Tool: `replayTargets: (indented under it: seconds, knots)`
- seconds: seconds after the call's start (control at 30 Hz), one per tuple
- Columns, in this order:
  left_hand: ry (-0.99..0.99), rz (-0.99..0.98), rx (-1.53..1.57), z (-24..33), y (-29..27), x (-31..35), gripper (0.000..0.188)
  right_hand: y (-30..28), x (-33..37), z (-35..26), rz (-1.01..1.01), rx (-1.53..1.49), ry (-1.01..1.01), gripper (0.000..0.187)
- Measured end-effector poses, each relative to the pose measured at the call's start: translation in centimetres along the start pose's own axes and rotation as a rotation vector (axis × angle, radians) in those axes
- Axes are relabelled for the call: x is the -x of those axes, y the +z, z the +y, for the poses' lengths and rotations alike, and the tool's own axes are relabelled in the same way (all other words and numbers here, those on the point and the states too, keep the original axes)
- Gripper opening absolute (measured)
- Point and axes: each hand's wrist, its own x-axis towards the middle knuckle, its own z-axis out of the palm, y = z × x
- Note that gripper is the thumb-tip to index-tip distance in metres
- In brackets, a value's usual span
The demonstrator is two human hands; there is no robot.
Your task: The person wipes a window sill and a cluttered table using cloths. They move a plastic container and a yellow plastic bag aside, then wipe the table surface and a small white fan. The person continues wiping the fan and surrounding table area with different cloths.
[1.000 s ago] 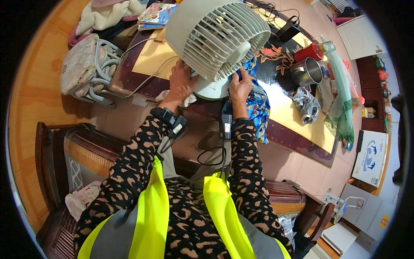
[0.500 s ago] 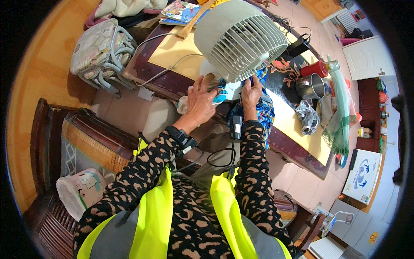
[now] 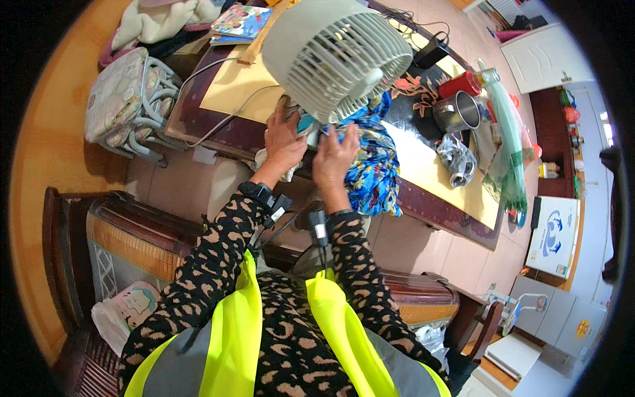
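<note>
A grey-white fan (image 3: 331,56) with a slatted grille stands tilted at the table's near edge. My left hand (image 3: 284,142) is at the left of its base, fingers bent round something largely hidden, with a bit of teal by the thumb. My right hand (image 3: 335,157), slightly blurred, is closed at the upper left edge of a blue, yellow and red patterned cloth (image 3: 374,175). This cloth lies gathered beside the fan base and hangs over the table edge. Below my left hand is a whitish crumpled piece (image 3: 288,173), partly hidden.
On the table (image 3: 423,215) to the right are a metal cup (image 3: 456,114), a crumpled clear plastic bag (image 3: 458,161), a red jar (image 3: 459,84) and a green net-like bundle (image 3: 510,142). Stacked stools (image 3: 122,102) stand left. A grey cable (image 3: 235,114) crosses the table's left part.
My right hand has come nearer to my left and toward me. More of the patterned cloth now shows, spread beside the fan and over the edge. The whole view has shifted slightly.
</note>
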Motion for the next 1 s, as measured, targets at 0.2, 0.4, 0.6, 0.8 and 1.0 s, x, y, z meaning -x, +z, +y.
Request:
replayTargets:
  seconds: [0.2,0.4,0.6,0.8,1.0]
  knots:
    - [0.066,-0.057,-0.004,-1.1,-0.8,0.1,0.055,-3.1,1.7,-0.8,-0.215,0.000,-0.026,0.033]
    - [0.119,-0.111,-0.007,-1.0,-1.6,0.0,0.056,-2.5,-4.2,5.4,-0.194,-0.273,0.222,0.046]
    - [0.184,-0.144,0.090,-2.1,-1.6,0.2,0.053,0.6,-12.8,11.2,-0.578,-0.422,0.035,0.039]
    - [0.039,-0.207,0.478,-3.3,-0.7,0.1,0.056,7.2,-18.6,13.0,-0.754,-0.244,-0.211,0.032]
    - [-0.083,-0.335,0.549,-5.1,-0.5,-3.9,0.051,5.5,-14.4,13.3,-0.446,-0.407,-0.028,0.035]
